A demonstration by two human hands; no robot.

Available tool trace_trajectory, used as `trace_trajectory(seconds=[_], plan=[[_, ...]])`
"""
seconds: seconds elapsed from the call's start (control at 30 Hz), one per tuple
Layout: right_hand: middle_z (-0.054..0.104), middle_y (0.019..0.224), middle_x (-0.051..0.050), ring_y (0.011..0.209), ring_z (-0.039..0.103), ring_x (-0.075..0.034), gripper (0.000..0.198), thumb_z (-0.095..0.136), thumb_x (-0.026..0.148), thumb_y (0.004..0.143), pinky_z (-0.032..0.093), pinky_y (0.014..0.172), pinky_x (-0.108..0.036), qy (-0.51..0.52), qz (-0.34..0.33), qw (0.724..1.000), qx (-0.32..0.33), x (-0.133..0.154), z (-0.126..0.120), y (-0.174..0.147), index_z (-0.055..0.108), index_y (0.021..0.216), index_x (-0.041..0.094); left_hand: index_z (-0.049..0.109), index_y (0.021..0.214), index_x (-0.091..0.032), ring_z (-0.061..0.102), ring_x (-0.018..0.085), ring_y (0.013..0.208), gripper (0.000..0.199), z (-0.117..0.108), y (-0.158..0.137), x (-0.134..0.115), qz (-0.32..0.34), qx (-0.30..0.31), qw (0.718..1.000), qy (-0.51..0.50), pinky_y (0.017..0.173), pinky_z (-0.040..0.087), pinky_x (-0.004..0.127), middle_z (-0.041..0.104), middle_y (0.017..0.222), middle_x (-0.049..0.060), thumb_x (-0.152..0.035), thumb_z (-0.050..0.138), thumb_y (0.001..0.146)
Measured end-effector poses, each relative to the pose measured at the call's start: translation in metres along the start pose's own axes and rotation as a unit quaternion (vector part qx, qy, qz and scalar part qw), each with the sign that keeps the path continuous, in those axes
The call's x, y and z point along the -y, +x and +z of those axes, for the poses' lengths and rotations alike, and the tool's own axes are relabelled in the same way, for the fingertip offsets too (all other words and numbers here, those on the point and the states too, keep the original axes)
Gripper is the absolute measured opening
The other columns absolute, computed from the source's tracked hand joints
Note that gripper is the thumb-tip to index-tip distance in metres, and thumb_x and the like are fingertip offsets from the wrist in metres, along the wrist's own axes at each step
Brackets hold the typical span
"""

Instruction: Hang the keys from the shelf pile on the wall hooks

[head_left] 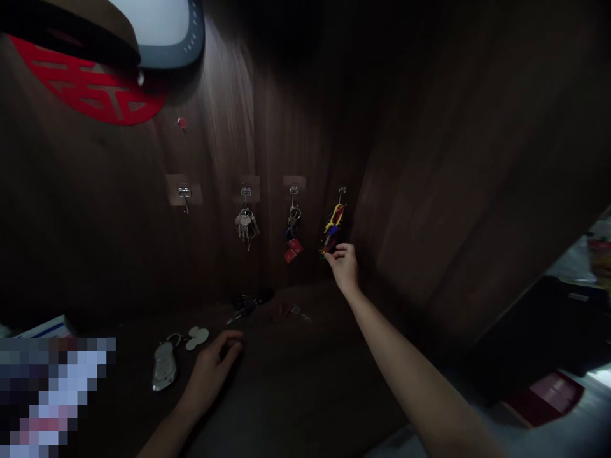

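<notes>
My right hand [345, 266] reaches up to a bundle of yellow, red and blue keychain cords [333, 224] hanging from the rightmost hook [342, 190]. Thumb and forefinger pinch the bundle's lower end. Low on the shelf, my left hand [214, 366] holds nothing, its fingers stretched out and slightly apart. Just left of it lie a silver-grey remote fob [164, 366] and a pale three-lobed tag [196, 338] by a ring. Dark keys [245, 306] lie beyond its fingertips.
Two more hooks carry a key bunch [246, 222] and keys with red tags [293, 249]; the leftmost hook [184, 192] is bare. A small reddish item [285, 311] lies on the shelf. Caps [162, 32] and a red paper cutout [102, 95] hang upper left. A wood panel [468, 165] borders the right.
</notes>
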State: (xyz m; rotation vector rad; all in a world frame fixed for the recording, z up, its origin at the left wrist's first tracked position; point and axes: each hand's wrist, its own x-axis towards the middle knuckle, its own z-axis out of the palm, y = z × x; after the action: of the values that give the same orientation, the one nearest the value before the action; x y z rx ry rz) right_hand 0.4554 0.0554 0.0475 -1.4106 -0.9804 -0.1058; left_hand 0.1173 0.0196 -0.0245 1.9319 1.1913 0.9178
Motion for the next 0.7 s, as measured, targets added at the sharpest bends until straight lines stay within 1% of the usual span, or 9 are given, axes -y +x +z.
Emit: trace_trajectory(seconds=[0.2,0.3,0.43,0.57,0.63,0.7], plan=[[0.052,0.068,0.004,0.05,0.048,-0.011,0.023,0.054,0.031,0.072,0.041,0.053,-0.024,0.022,0.01,0.993,0.115,-0.011,0.007,-0.054,0.046,0.092,0.02,0.062,0.096,-0.024,0.063,0.018,0.071,0.026,0.002,0.001,0.004,-0.002,0.014,1.0,0.007,0.066,0.046,0.027,0.068,0.077,-0.002,-0.04,0.048,0.081],[0.054,0.07,0.003,0.05,0.05,-0.011,0.023,0.053,0.03,0.074,0.042,0.054,-0.024,0.018,0.013,0.987,0.157,-0.013,0.01,-0.075,0.047,0.094,0.02,0.062,0.096,-0.024,0.063,0.018,0.071,0.026,0.002,0.0,0.003,0.002,0.013,1.0,0.011,0.065,0.046,0.027,0.068,0.077,-0.002,-0.04,0.048,0.081],[0.056,0.073,0.002,0.055,0.052,-0.012,0.022,0.052,0.027,0.075,0.043,0.058,-0.025,0.001,0.016,0.983,0.182,-0.018,0.011,-0.094,0.049,0.095,0.02,0.063,0.093,-0.024,0.063,0.018,0.07,0.025,0.002,0.0,0.002,0.014,0.004,1.0,0.018,0.065,0.047,0.027,0.067,0.073,-0.003,-0.039,0.048,0.081],[0.058,0.074,0.0,0.057,0.053,-0.013,0.019,0.049,0.024,0.077,0.045,0.059,-0.027,-0.021,0.015,0.979,0.201,-0.027,0.013,-0.109,0.051,0.095,0.019,0.063,0.094,-0.024,0.064,0.017,0.07,0.024,0.002,0.0,0.004,0.014,0.007,1.0,0.026,0.065,0.048,0.027,0.068,0.076,-0.003,-0.038,0.048,0.081],[0.058,0.075,-0.001,0.059,0.054,-0.014,0.019,0.048,0.022,0.078,0.045,0.06,-0.028,-0.031,0.007,0.976,0.215,-0.03,0.015,-0.114,0.053,0.095,0.018,0.063,0.095,-0.024,0.065,0.017,0.071,0.024,0.002,0.0,0.005,0.013,0.008,0.999,0.03,0.065,0.048,0.027,0.069,0.078,-0.002,-0.038,0.048,0.082],[0.059,0.08,-0.002,0.065,0.055,-0.015,0.021,0.048,0.019,0.078,0.047,0.066,-0.029,-0.038,-0.008,0.972,0.231,-0.029,0.017,-0.117,0.056,0.096,0.019,0.063,0.095,-0.025,0.065,0.018,0.073,0.023,0.002,0.0,0.004,0.015,0.01,0.999,0.03,0.066,0.048,0.027,0.069,0.079,-0.002,-0.037,0.049,0.082]])
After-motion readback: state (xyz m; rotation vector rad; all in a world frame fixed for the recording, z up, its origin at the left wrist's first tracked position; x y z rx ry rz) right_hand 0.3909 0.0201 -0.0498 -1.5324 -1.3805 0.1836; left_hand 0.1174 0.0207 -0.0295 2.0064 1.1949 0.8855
